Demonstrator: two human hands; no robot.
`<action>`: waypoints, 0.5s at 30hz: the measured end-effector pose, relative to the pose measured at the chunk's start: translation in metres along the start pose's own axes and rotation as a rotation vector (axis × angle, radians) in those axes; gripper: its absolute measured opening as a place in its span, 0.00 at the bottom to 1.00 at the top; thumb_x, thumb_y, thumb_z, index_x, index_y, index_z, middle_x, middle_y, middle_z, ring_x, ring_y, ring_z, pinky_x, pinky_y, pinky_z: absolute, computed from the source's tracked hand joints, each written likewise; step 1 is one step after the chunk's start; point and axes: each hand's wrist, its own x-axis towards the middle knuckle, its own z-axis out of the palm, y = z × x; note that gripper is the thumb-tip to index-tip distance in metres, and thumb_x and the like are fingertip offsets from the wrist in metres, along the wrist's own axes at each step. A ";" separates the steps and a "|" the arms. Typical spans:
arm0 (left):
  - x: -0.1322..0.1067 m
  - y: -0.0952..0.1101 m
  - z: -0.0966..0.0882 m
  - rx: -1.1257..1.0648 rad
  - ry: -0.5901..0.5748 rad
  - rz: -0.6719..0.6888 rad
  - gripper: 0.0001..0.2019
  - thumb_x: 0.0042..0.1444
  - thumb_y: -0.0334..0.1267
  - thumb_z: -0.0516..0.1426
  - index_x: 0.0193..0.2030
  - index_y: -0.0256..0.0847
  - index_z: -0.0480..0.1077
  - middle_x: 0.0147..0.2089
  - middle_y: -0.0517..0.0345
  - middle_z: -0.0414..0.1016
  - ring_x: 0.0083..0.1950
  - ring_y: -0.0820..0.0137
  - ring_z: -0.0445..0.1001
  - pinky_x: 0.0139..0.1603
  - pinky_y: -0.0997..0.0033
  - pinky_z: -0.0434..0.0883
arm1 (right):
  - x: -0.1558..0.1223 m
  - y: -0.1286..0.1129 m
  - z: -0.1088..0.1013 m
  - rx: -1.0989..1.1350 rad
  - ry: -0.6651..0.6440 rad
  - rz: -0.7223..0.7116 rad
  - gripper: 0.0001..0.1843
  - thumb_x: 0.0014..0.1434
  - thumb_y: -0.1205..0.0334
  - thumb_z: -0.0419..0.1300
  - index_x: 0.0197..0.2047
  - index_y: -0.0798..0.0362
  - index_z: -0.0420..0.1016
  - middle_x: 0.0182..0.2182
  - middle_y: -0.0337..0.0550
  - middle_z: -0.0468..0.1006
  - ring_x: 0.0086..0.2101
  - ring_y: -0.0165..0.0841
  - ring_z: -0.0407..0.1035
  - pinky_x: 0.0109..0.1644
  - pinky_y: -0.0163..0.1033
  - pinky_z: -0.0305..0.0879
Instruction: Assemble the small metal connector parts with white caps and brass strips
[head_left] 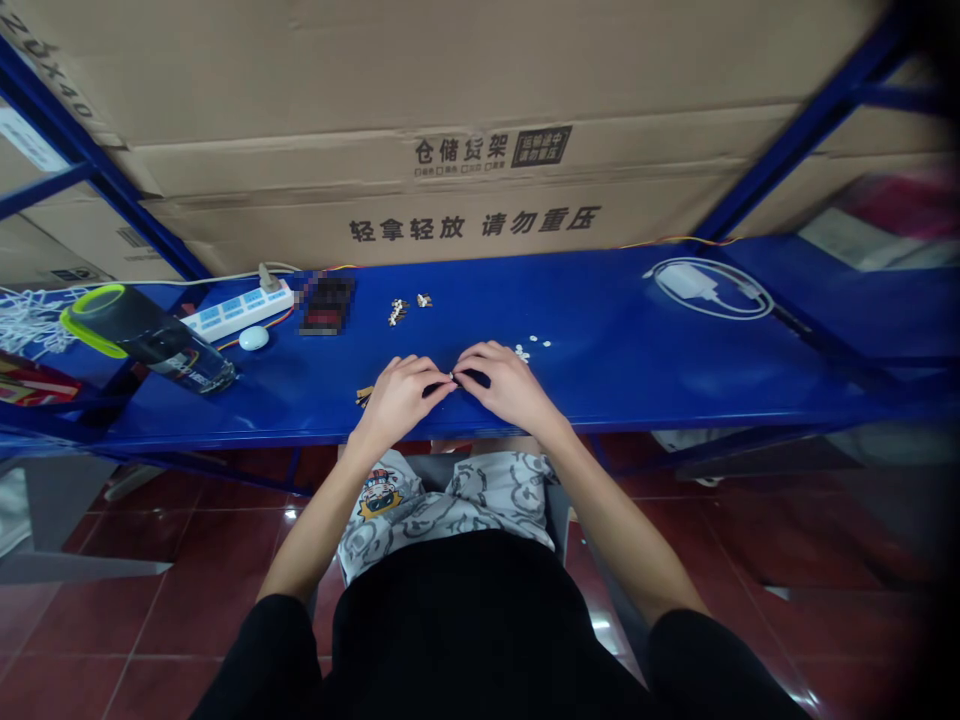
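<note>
well, along the blue steel shelf (637, 385), going from the left, a tangle of white netting (30, 322) sits beside a red printed packet (34, 380), then a clear water bottle (150, 340) with a lime-green rim lies on its side near a white power strip (236, 310). a small white oval object (253, 338) rests just below the strip, and a dark object (326, 303) is pixelated beyond recognition. past that lie two small clusters of pale parts (399, 311), with a few brownish bits (364, 396) just beside the left hand (401, 395). that hand and the right hand (501, 388) meet over the shelf, their fingers curled inward and clenched on a tiny pale part (451, 376), which sits between the fingertips and is mostly hidden, so its exact shape and material can't be told. it looks very light and easy to drop or lose, probably best held by its edges between the fingertip pads, with little force in case it is fragile. to the right lie a scatter of small white pieces (525, 348), and farther along, a white charger (709, 288) with its coiled cable.
</note>
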 end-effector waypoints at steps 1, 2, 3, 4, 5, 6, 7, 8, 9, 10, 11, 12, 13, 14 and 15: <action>0.000 0.000 0.000 -0.013 0.001 -0.005 0.08 0.68 0.42 0.60 0.41 0.44 0.80 0.41 0.59 0.81 0.43 0.64 0.75 0.47 0.61 0.67 | 0.000 0.000 0.000 -0.002 0.000 0.002 0.08 0.68 0.63 0.58 0.41 0.49 0.80 0.45 0.45 0.81 0.44 0.41 0.71 0.51 0.49 0.66; 0.000 -0.001 0.000 -0.029 0.004 -0.010 0.09 0.69 0.42 0.59 0.41 0.44 0.80 0.41 0.59 0.81 0.43 0.64 0.75 0.48 0.61 0.67 | 0.000 0.000 0.000 -0.004 0.000 0.004 0.09 0.69 0.63 0.58 0.41 0.49 0.80 0.44 0.45 0.81 0.44 0.41 0.71 0.51 0.49 0.66; 0.000 -0.001 0.000 -0.046 0.013 -0.019 0.09 0.69 0.42 0.59 0.41 0.44 0.79 0.41 0.59 0.81 0.43 0.65 0.76 0.48 0.61 0.68 | 0.000 0.000 0.000 -0.005 0.000 0.006 0.09 0.69 0.62 0.57 0.41 0.49 0.80 0.44 0.45 0.81 0.44 0.41 0.71 0.51 0.49 0.66; 0.001 -0.001 0.000 -0.064 0.025 -0.028 0.10 0.70 0.42 0.58 0.41 0.44 0.79 0.41 0.59 0.81 0.42 0.65 0.76 0.49 0.61 0.68 | 0.000 0.000 0.000 -0.005 0.001 0.009 0.10 0.70 0.62 0.57 0.41 0.49 0.80 0.44 0.46 0.81 0.44 0.41 0.71 0.51 0.49 0.66; 0.001 -0.001 -0.001 -0.079 0.039 -0.037 0.10 0.70 0.42 0.58 0.41 0.44 0.79 0.41 0.59 0.81 0.42 0.65 0.76 0.49 0.61 0.68 | 0.000 -0.001 0.000 -0.004 0.004 0.012 0.10 0.70 0.62 0.56 0.42 0.49 0.80 0.44 0.46 0.81 0.44 0.41 0.71 0.51 0.49 0.66; 0.001 -0.002 -0.001 -0.092 0.055 -0.046 0.09 0.70 0.42 0.58 0.41 0.44 0.79 0.41 0.59 0.81 0.42 0.66 0.76 0.50 0.61 0.69 | 0.000 -0.001 0.000 -0.002 0.007 0.017 0.10 0.70 0.61 0.56 0.43 0.49 0.80 0.44 0.46 0.81 0.44 0.42 0.72 0.52 0.50 0.66; 0.001 -0.001 -0.001 -0.099 0.070 -0.056 0.09 0.69 0.41 0.58 0.41 0.44 0.79 0.41 0.59 0.81 0.42 0.66 0.76 0.50 0.60 0.69 | 0.000 -0.001 -0.001 0.000 0.013 0.024 0.10 0.70 0.61 0.56 0.44 0.49 0.79 0.44 0.46 0.81 0.45 0.42 0.72 0.52 0.50 0.66; 0.002 -0.001 -0.001 -0.099 0.083 -0.067 0.08 0.69 0.40 0.58 0.42 0.43 0.79 0.41 0.58 0.81 0.42 0.65 0.76 0.51 0.60 0.69 | 0.000 -0.001 -0.001 -0.001 0.021 0.032 0.10 0.70 0.61 0.55 0.45 0.49 0.79 0.44 0.46 0.81 0.45 0.42 0.72 0.53 0.50 0.66; 0.002 0.000 -0.001 -0.090 0.090 -0.078 0.08 0.69 0.39 0.58 0.44 0.43 0.79 0.43 0.57 0.81 0.43 0.65 0.77 0.53 0.60 0.70 | 0.000 -0.001 -0.001 -0.003 0.030 0.041 0.11 0.71 0.61 0.54 0.47 0.49 0.79 0.45 0.45 0.81 0.46 0.42 0.72 0.53 0.51 0.66; 0.002 0.000 -0.001 -0.072 0.092 -0.089 0.08 0.70 0.38 0.57 0.46 0.42 0.78 0.44 0.56 0.81 0.45 0.64 0.77 0.54 0.59 0.70 | -0.001 -0.002 -0.001 -0.008 0.039 0.048 0.12 0.71 0.62 0.53 0.49 0.49 0.78 0.46 0.45 0.82 0.46 0.43 0.72 0.53 0.51 0.67; 0.002 0.001 -0.001 -0.045 0.083 -0.099 0.08 0.70 0.36 0.56 0.48 0.42 0.77 0.47 0.55 0.81 0.47 0.62 0.77 0.54 0.58 0.70 | -0.001 -0.002 0.000 -0.015 0.043 0.052 0.13 0.71 0.63 0.52 0.51 0.49 0.78 0.47 0.46 0.82 0.47 0.43 0.73 0.54 0.51 0.67; 0.002 0.002 -0.001 -0.012 0.066 -0.104 0.10 0.71 0.35 0.55 0.51 0.41 0.77 0.50 0.53 0.80 0.51 0.61 0.76 0.56 0.58 0.71 | -0.001 -0.002 0.000 -0.028 0.044 0.052 0.15 0.72 0.64 0.51 0.53 0.49 0.77 0.48 0.46 0.82 0.48 0.43 0.73 0.54 0.51 0.68; 0.001 0.002 0.000 0.024 0.044 -0.105 0.11 0.71 0.33 0.53 0.54 0.41 0.75 0.54 0.52 0.79 0.55 0.59 0.75 0.57 0.57 0.71 | -0.002 -0.003 0.001 -0.047 0.040 0.046 0.17 0.72 0.65 0.49 0.55 0.51 0.77 0.50 0.47 0.81 0.49 0.43 0.73 0.55 0.51 0.68; 0.001 0.003 0.001 0.058 0.019 -0.103 0.13 0.71 0.32 0.52 0.57 0.41 0.74 0.59 0.50 0.77 0.59 0.58 0.74 0.60 0.56 0.70 | -0.002 -0.003 0.002 -0.073 0.030 0.037 0.18 0.72 0.67 0.48 0.57 0.52 0.76 0.52 0.48 0.81 0.51 0.44 0.72 0.56 0.52 0.68; 0.001 0.003 0.002 0.086 -0.006 -0.097 0.15 0.71 0.31 0.50 0.59 0.39 0.73 0.62 0.49 0.75 0.62 0.57 0.72 0.62 0.55 0.69 | -0.003 -0.003 0.004 -0.106 0.016 0.027 0.20 0.71 0.68 0.47 0.58 0.54 0.76 0.54 0.50 0.80 0.53 0.45 0.72 0.57 0.52 0.68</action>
